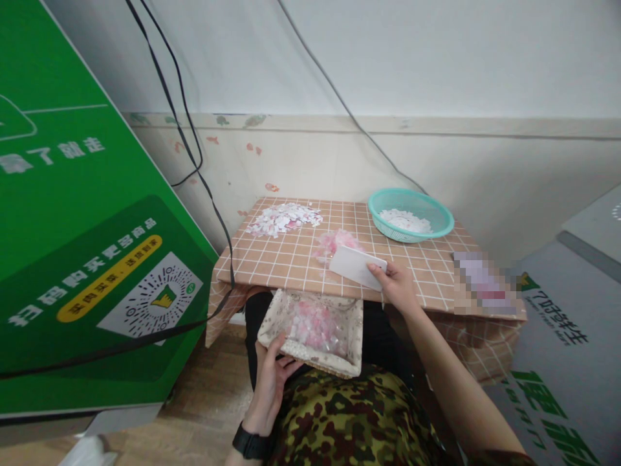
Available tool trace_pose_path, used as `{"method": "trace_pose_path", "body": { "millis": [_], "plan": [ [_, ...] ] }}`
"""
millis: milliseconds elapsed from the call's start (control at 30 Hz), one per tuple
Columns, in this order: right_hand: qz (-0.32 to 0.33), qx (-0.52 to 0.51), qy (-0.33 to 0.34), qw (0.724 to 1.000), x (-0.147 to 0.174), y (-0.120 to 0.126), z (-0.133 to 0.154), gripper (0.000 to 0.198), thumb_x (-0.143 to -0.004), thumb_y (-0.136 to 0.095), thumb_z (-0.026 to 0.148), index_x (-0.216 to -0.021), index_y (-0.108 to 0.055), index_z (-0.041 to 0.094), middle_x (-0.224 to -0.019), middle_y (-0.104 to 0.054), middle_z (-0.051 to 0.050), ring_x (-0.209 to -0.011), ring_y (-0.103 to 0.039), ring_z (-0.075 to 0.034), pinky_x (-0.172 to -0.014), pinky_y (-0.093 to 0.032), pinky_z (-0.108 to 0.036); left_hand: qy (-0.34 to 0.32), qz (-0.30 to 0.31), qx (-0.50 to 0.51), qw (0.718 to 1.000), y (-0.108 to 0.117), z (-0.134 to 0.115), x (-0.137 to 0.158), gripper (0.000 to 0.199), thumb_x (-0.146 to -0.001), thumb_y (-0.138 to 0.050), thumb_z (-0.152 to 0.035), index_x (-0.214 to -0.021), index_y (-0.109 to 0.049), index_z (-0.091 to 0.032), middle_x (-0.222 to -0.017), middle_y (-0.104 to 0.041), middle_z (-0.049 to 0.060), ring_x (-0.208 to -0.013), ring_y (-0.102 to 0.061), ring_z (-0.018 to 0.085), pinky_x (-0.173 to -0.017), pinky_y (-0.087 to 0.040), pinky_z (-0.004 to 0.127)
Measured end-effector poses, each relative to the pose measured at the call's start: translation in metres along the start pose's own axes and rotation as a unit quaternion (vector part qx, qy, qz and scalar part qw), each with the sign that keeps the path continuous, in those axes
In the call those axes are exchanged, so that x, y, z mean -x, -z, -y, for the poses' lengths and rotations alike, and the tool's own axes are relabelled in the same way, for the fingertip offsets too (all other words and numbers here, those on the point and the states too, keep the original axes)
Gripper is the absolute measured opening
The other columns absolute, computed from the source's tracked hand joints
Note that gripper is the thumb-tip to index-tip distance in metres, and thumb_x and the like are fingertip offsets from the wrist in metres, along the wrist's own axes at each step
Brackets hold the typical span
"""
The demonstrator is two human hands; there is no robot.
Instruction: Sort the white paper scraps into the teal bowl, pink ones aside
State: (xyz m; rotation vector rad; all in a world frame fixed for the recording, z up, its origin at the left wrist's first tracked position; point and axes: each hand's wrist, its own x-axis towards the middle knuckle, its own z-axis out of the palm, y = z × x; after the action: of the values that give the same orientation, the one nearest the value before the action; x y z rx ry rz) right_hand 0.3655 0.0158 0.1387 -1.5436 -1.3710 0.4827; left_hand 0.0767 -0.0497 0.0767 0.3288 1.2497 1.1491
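Note:
My left hand point(272, 372) grips the near left corner of a cloth-lined basket point(353, 323), held over my lap just below the table edge. Inside the basket lie pink and white small pieces point(313, 325), some in clear wrapping. A flat white rectangular card or scraper point(356, 266) is pinched in my right hand point(395, 285), tilted over the tabletop. Its far left end meets a small heap of pink, filmy pieces point(336, 242) and hides part of it. What exactly the pieces are cannot be made out.
The table point(286, 265) wears a brown checked cloth. White paper-like pieces point(284, 219) are piled at back left; a teal plastic basket point(436, 223) with white pieces stands at back right. A blurred flat object point(485, 285) lies right. Black cables point(213, 200) hang left, before a green panel point(72, 213).

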Motion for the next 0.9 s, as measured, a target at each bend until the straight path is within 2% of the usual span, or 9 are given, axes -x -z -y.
{"method": "trace_pose_path", "body": {
  "millis": [267,467,700,833,900],
  "plan": [
    [0.000,0.044,0.030,0.999,-0.008,-0.016,0.002,0.040,-0.080,-0.054,0.053,-0.074,-0.067,0.015,-0.058,-0.056,-0.001,-0.055,-0.048,-0.014,-0.050,-0.033,-0.026,-0.017,0.010,0.005,1.000,0.007,-0.002,-0.003,0.051,-0.072,-0.065,-0.033,-0.117,-0.041,-0.031,-0.108,-0.060,0.008,-0.072,-0.067,0.023,-0.070,-0.053,0.053],
    [0.079,0.022,0.077,0.994,-0.010,-0.025,0.010,0.036,-0.083,-0.052,0.049,-0.080,-0.069,0.017,-0.068,-0.061,-0.002,-0.062,-0.052,-0.016,-0.054,-0.036,-0.026,-0.012,0.021,0.007,1.000,0.009,-0.002,-0.003,0.047,-0.073,-0.066,-0.035,-0.113,-0.042,-0.029,-0.107,-0.060,0.009,-0.072,-0.067,0.023,-0.072,-0.052,0.053],
    [0.092,0.036,0.081,0.992,0.001,-0.023,0.019,0.039,-0.083,-0.051,0.049,-0.065,-0.063,0.018,-0.056,-0.052,0.001,-0.054,-0.046,-0.013,-0.050,-0.032,-0.026,-0.017,0.018,0.014,1.000,0.011,0.002,-0.007,0.044,-0.072,-0.066,-0.036,-0.110,-0.044,-0.028,-0.102,-0.061,0.007,-0.070,-0.067,0.022,-0.072,-0.052,0.054],
    [0.145,0.002,0.073,0.987,0.004,-0.019,0.021,0.034,-0.082,-0.053,0.048,-0.074,-0.067,0.018,-0.065,-0.059,0.000,-0.059,-0.051,-0.014,-0.054,-0.036,-0.026,-0.010,0.010,0.012,1.000,0.010,0.001,-0.007,0.044,-0.072,-0.066,-0.035,-0.109,-0.044,-0.028,-0.105,-0.060,0.007,-0.071,-0.067,0.023,-0.071,-0.052,0.054],
    [0.123,-0.021,0.055,0.991,0.003,-0.014,0.017,0.034,-0.081,-0.055,0.049,-0.076,-0.068,0.017,-0.066,-0.061,-0.001,-0.060,-0.052,-0.015,-0.054,-0.037,-0.026,-0.010,0.006,0.010,1.000,0.008,0.000,-0.006,0.044,-0.072,-0.066,-0.035,-0.109,-0.043,-0.029,-0.106,-0.060,0.007,-0.071,-0.067,0.022,-0.071,-0.053,0.054]
  ]
}}
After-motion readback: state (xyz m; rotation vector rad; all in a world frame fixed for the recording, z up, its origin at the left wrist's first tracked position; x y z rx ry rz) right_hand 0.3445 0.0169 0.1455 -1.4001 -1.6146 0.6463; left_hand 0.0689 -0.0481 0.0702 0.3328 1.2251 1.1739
